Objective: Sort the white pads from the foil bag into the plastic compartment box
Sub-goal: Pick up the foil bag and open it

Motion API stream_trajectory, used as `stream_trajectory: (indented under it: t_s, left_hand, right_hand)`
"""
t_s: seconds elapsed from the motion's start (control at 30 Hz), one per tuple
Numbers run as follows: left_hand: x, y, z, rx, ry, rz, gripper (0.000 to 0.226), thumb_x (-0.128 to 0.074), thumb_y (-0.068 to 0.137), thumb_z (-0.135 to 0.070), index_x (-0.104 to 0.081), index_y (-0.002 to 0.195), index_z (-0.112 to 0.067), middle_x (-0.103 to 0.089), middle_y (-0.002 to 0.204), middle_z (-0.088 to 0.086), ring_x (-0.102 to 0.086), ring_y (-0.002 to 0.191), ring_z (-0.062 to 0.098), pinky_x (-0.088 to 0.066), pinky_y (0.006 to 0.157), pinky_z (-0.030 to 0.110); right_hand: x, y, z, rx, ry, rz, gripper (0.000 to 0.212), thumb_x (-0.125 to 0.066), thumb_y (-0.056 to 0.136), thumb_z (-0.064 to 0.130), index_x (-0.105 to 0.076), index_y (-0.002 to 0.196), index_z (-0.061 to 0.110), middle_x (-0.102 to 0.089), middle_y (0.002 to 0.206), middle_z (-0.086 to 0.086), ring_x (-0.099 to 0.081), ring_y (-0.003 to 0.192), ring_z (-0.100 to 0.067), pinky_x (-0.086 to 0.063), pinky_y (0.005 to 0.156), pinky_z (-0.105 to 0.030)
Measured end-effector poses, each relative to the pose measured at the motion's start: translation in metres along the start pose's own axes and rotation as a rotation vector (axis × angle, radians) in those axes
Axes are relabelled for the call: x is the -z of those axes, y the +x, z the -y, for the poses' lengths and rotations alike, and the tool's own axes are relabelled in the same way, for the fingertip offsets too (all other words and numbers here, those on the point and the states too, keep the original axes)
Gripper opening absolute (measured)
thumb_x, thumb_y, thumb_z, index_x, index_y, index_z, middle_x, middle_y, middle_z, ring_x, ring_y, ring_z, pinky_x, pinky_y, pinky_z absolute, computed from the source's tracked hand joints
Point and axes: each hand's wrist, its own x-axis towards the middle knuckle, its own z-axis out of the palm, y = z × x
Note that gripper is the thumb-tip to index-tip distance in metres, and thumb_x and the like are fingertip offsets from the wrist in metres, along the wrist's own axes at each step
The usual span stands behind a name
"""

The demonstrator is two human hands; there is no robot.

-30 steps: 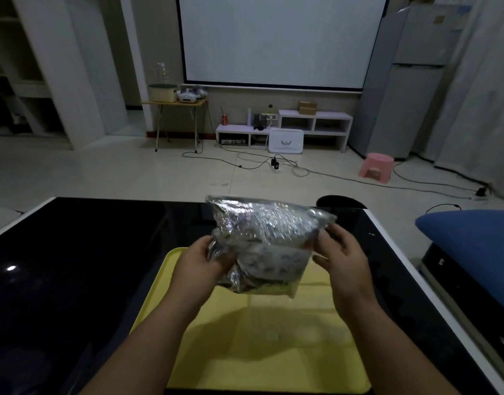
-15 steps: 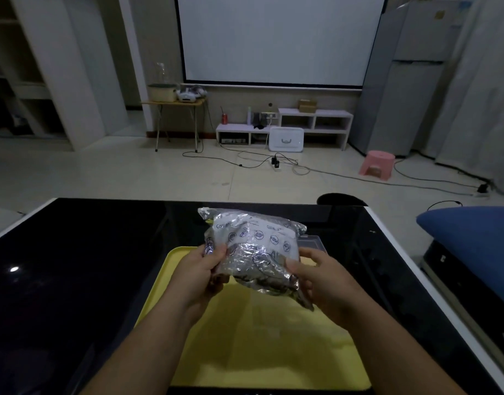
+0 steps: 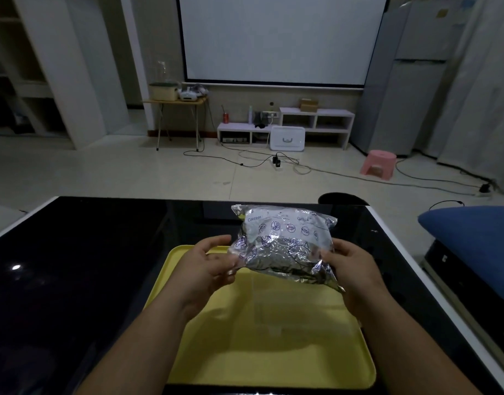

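Up close, two bare forearms reached in over the near edge of the black table (image 3: 88,252) and across a yellow tray (image 3: 245,363) that sat against that near edge. Around the tray's middle, faint see-through outlines were probably the clear plastic box (image 3: 269,315); the light was too dim to make out its compartments.

Above the tray's far edge the foil bag (image 3: 285,246) was held off the surface and tilted, with its top seam toward the table's far edge. It was crinkled silver, with a white printed strip near the top reading "Content". The foil hid whatever was inside.

The left hand (image 3: 208,266) gripped the bag's lower left edge, fingers curled under it and thumb raised beside it. The right hand (image 3: 352,269) grasped the bag's right side, thumb on the front face and fingers behind. Both hands were clear of the tray.

Beyond the table's right edge lay a blue cushion (image 3: 473,243). Just past the far edge, near the far right corner, a dark rounded shape (image 3: 342,198) poked up.

Farther out on the tiled floor were black cables (image 3: 273,161), a pink stool (image 3: 377,165) and a white case (image 3: 287,138) leaning on a low white shelf unit (image 3: 316,118). A small folding table (image 3: 176,102) stood left of the shelf with appliances on top. A projector screen (image 3: 279,38) hung on the back wall, with a grey fridge (image 3: 402,89) to its right.
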Motion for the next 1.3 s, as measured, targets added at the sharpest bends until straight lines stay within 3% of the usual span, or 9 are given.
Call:
stream_trajectory:
  t_s: [0.13,0.27,0.43,0.6,0.83,0.93,1.0,1.1,1.3]
  left_hand:
    - [0.003,0.003,0.001,-0.043,0.073,-0.084,0.032,-0.063,0.09,0.003,-0.063,0.116,-0.016,-0.065,0.064,0.005,-0.047,0.051,0.013,-0.041,0.046,0.023]
    - [0.002,0.002,0.002,-0.052,0.105,-0.094,0.026,-0.06,0.093,-0.001,-0.065,0.112,-0.018,-0.063,0.075,0.007,-0.045,0.049,0.009,-0.039,0.043,0.019]
    - [0.003,0.001,-0.002,0.003,0.026,-0.042,0.021,-0.049,0.102,-0.016,-0.068,0.111,-0.014,-0.062,0.08,0.011,-0.046,0.049,0.011,-0.038,0.043,0.022]
    - [0.001,0.0,-0.005,0.059,-0.066,-0.003,0.042,-0.039,0.102,-0.043,-0.064,0.115,-0.012,-0.064,0.067,0.008,-0.051,0.052,0.015,-0.041,0.045,0.025]
    - [0.006,0.004,0.004,0.024,0.008,-0.002,0.065,-0.058,0.078,-0.058,-0.051,0.13,-0.02,-0.066,0.121,0.01,-0.069,0.104,0.028,-0.056,0.089,0.046]
    - [0.009,0.005,0.003,0.01,-0.04,-0.01,0.067,-0.064,0.077,-0.054,-0.05,0.133,-0.02,-0.064,0.126,0.009,-0.067,0.107,0.034,-0.052,0.095,0.055]
    - [0.009,0.003,0.003,-0.001,-0.014,0.035,0.061,-0.061,0.081,-0.053,-0.054,0.13,-0.018,-0.067,0.123,0.009,-0.069,0.104,0.035,-0.053,0.092,0.057]
    - [0.004,-0.001,0.001,-0.035,0.023,0.071,0.058,-0.063,0.078,-0.051,-0.06,0.114,-0.007,-0.072,0.1,0.011,-0.073,0.084,0.026,-0.058,0.068,0.038]
    - [0.0,-0.004,-0.001,-0.122,0.0,0.035,0.028,-0.072,0.073,-0.034,-0.07,0.096,-0.018,-0.074,0.099,0.012,-0.072,0.09,0.033,-0.057,0.072,0.041]
  right_hand:
    - [-0.003,0.001,0.0,0.047,-0.008,-0.031,0.026,-0.061,0.091,0.0,-0.071,0.087,0.023,-0.076,0.086,-0.004,-0.071,0.092,-0.028,-0.056,0.088,-0.05]
    - [-0.006,0.0,0.0,0.078,-0.001,-0.016,0.026,-0.058,0.093,0.001,-0.072,0.09,0.023,-0.076,0.089,-0.006,-0.071,0.09,-0.03,-0.056,0.085,-0.055]
    - [-0.001,-0.002,0.004,0.151,0.018,-0.024,0.026,-0.058,0.093,-0.001,-0.073,0.094,0.021,-0.076,0.084,-0.001,-0.07,0.078,-0.015,-0.058,0.066,-0.029]
    - [0.002,-0.001,0.006,0.15,0.056,-0.016,0.026,-0.058,0.091,-0.003,-0.072,0.095,0.018,-0.076,0.083,0.001,-0.07,0.075,-0.009,-0.056,0.063,-0.022]
    - [0.001,-0.004,0.008,0.125,0.046,0.046,0.024,-0.055,0.093,-0.002,-0.071,0.093,0.015,-0.075,0.093,-0.009,-0.07,0.095,-0.032,-0.056,0.086,-0.05]
    - [0.001,-0.004,0.006,0.111,-0.008,0.1,0.021,-0.051,0.094,-0.004,-0.069,0.095,0.007,-0.073,0.095,-0.017,-0.067,0.095,-0.036,-0.053,0.091,-0.053]
    - [0.001,-0.004,0.004,0.085,-0.043,0.168,0.02,-0.051,0.094,-0.004,-0.069,0.094,0.005,-0.074,0.091,-0.014,-0.069,0.089,-0.033,-0.057,0.081,-0.046]
    - [-0.001,-0.008,0.002,0.06,-0.088,0.265,0.02,-0.054,0.091,-0.008,-0.069,0.095,0.004,-0.074,0.082,-0.011,-0.069,0.07,-0.02,-0.055,0.058,-0.026]
    - [-0.005,-0.007,0.003,0.144,-0.064,0.229,0.033,-0.052,0.084,-0.011,-0.064,0.105,0.012,-0.071,0.098,-0.008,-0.067,0.078,-0.016,-0.051,0.058,-0.02]
